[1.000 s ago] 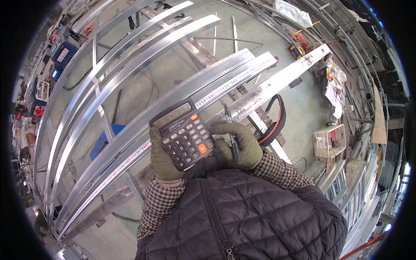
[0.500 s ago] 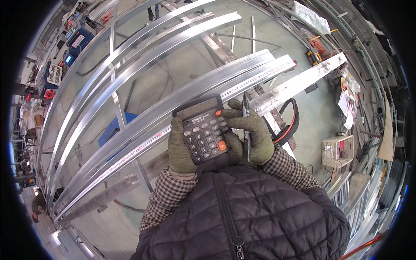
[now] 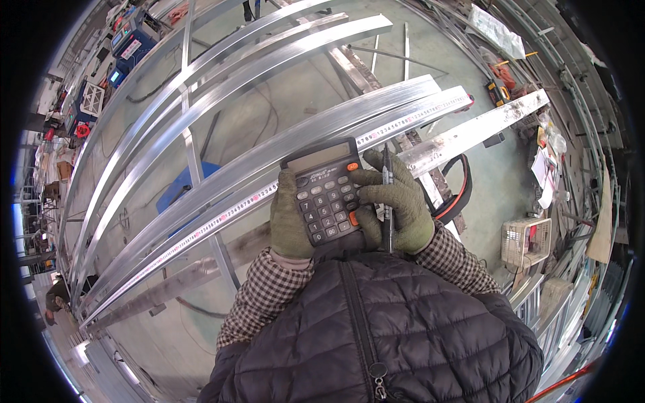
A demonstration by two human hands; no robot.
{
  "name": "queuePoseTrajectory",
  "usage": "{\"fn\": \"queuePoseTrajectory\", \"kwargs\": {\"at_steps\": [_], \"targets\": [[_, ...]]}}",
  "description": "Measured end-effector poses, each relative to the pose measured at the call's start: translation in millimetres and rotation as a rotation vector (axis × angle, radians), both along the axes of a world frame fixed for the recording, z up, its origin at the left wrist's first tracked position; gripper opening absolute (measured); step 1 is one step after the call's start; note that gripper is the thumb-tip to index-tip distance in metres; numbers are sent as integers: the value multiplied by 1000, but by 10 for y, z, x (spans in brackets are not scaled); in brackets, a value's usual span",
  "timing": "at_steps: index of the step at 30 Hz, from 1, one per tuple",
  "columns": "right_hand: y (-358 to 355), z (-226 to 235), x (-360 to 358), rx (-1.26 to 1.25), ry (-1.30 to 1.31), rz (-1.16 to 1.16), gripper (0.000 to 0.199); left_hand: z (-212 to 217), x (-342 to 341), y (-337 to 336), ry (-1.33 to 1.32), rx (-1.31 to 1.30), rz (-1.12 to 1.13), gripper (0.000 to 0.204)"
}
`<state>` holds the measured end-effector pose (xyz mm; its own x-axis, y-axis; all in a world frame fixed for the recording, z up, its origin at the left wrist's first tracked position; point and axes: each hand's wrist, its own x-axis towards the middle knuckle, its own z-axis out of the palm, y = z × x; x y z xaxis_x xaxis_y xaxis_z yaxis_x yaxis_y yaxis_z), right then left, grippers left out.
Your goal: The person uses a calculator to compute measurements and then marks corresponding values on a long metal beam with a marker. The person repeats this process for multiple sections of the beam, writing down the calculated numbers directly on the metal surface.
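My left hand (image 3: 290, 221), in a green work glove, is wrapped round the left side of a black desk calculator (image 3: 325, 218). The calculator faces up at me, its display (image 3: 318, 160) at the far end showing no figures I can make out. A dark marker pen (image 3: 388, 225) stands roughly lengthwise between the fingers of my gloved right hand (image 3: 410, 211). Those fingers are bent over the right-hand keys, and the thumb partly covers the large orange key. Just beyond the calculator, a white tape measure (image 3: 225, 219) lies stretched along a shiny metal profile (image 3: 433, 104).
More long metal profiles (image 3: 282, 62) lie beyond on crossbars (image 3: 193, 158). A marked metal bar (image 3: 497, 125) reaches out to the right. On the right stand a white plastic basket (image 3: 521, 245) and a yellow-black tool (image 3: 497, 93). Blue machines (image 3: 127, 43) stand far left. Another person (image 3: 57, 299) is at the left edge.
The whole view has shifted slightly, carrying the bars rightward. My right fingers have moved in over the calculator, covering part of the orange key. The faint figures on the display no longer show.
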<state>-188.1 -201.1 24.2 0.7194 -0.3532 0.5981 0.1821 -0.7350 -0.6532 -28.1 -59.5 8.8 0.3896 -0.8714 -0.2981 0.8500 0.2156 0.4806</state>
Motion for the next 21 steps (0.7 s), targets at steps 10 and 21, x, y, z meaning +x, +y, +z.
{"fn": "queuePoseTrajectory", "kwargs": {"at_steps": [10,21], "targets": [[154,-58,94,-107,122,199,48,-28,2,17,-73,61,14,66],[57,-71,87,-59,43,206,41,-17,74,-7,8,66,38,76]]}}
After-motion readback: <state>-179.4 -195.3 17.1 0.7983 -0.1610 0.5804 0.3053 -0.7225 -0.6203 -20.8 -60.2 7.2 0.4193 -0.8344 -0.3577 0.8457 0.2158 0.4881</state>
